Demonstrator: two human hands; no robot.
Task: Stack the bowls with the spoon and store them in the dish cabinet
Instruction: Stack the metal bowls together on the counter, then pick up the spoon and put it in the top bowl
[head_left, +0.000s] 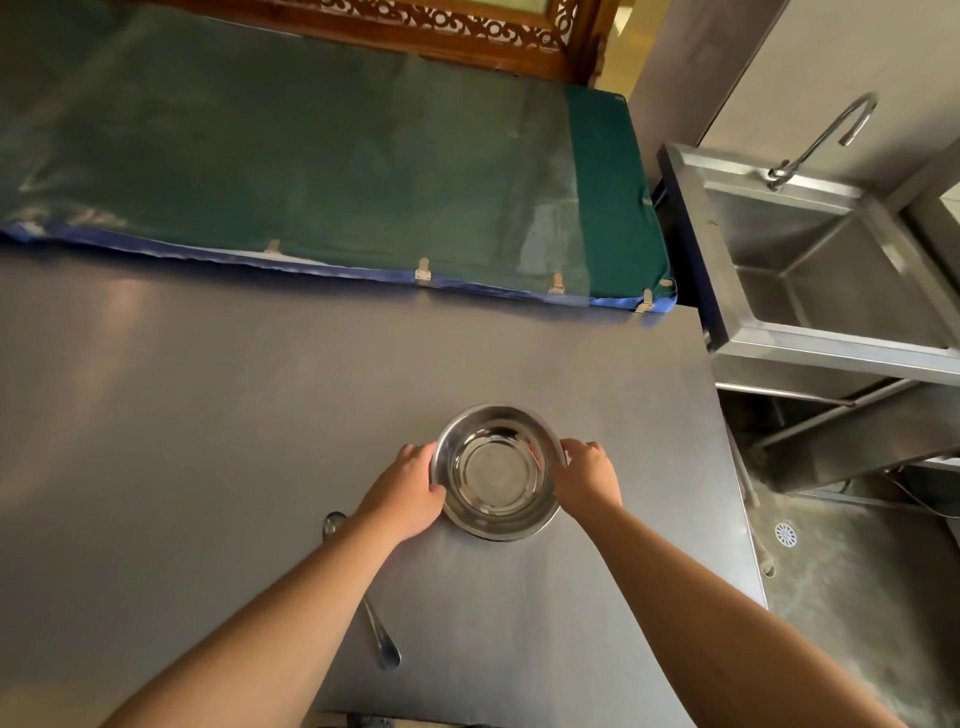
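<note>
Grey table (208, 415) mostly bare, both hands gripping stacked bowls (497, 473) mid-table

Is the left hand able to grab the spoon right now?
Probably not yet. The left hand is busy gripping the bowl's rim, and the spoon lies on the table under that forearm. It would have to let go and pull back.

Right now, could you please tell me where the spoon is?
In the head view, the spoon lies on the grey table, partly hidden under the left forearm, nearer the person than the steel bowls.
</note>
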